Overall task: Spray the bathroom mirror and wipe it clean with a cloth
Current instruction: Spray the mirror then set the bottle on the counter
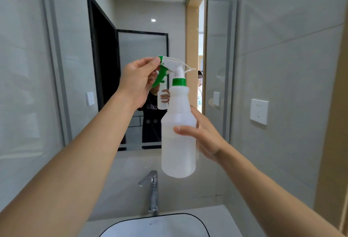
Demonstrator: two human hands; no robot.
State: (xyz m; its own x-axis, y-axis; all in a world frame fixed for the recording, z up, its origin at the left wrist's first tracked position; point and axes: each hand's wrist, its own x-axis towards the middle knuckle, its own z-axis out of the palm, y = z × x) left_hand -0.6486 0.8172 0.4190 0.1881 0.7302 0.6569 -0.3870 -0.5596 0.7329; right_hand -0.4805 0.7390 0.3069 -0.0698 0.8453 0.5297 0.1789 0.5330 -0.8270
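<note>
A bathroom with pale grey glossy wall tiles, seen from head height above a washbasin. Held up in the middle of the view, in front of the mirror, is a translucent white plastic spray bottle (178, 139) with a green collar and a white and green trigger head (170, 67), upright and part filled with clear liquid. The right hand (202, 135) grips the bottle's body from the right, thumb across its front and fingers curled behind it. The left hand (140, 80) pinches the green nozzle tip at the front of the trigger head, which points left, between thumb and fingers. Behind the bottle hangs the large rectangular wall mirror (75, 63) with a frosted border, reflecting the person's dark shirt, the bottle, a black-framed glass partition and a pale wooden door frame. Below stands a chrome tap (152, 191) over a white basin with a thin black rim (202, 223). A white wall socket (259, 111) sits on the right-hand wall, well apart from the bottle.
</note>
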